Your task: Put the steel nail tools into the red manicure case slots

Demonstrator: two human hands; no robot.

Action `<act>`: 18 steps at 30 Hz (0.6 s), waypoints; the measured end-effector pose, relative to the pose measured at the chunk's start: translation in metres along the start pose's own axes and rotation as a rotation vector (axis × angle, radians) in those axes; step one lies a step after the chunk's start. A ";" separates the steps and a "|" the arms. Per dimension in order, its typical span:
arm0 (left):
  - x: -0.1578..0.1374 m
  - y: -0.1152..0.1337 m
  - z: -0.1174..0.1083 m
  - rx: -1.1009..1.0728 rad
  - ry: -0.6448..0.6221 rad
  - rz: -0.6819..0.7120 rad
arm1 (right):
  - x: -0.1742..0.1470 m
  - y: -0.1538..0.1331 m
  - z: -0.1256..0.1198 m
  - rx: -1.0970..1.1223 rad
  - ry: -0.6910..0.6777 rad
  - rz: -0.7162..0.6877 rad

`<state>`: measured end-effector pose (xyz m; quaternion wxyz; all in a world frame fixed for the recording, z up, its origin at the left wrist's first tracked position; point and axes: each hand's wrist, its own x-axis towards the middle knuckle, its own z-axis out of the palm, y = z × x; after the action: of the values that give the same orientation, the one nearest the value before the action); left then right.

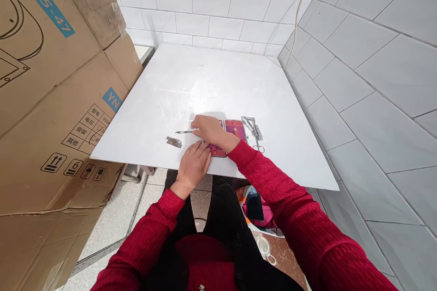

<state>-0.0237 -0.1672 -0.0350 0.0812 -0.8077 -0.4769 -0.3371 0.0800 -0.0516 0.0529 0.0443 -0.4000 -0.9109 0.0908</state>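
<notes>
White table topped with open red manicure case, spread under and right of right fingers. Right hand arched over case's left half, fingers curled downward; can't tell if anything's pinched. Left hand set at case's near-left corner, fingers bent close together, grip hidden. Scissors laid well right of fingers, nail clipper just left, slim metal tool by right fingertips. Tool sorting seemingly in hand, tbh; case steadied by left fingers probably called for next.

Two hands, two sleeves, one open case, one scissors pair, one tabletop.
</notes>
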 end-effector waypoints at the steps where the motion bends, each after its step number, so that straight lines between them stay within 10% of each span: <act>1: 0.000 0.000 0.000 0.003 0.005 0.006 | 0.006 -0.006 -0.001 -0.040 -0.032 -0.010; 18: 0.000 0.003 -0.006 -0.035 -0.027 -0.020 | 0.026 -0.036 -0.002 -0.215 -0.182 0.049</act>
<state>-0.0238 -0.1716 -0.0295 0.0573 -0.8088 -0.4799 -0.3351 0.0374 -0.0561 0.0624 -0.0838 -0.4149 -0.9055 0.0294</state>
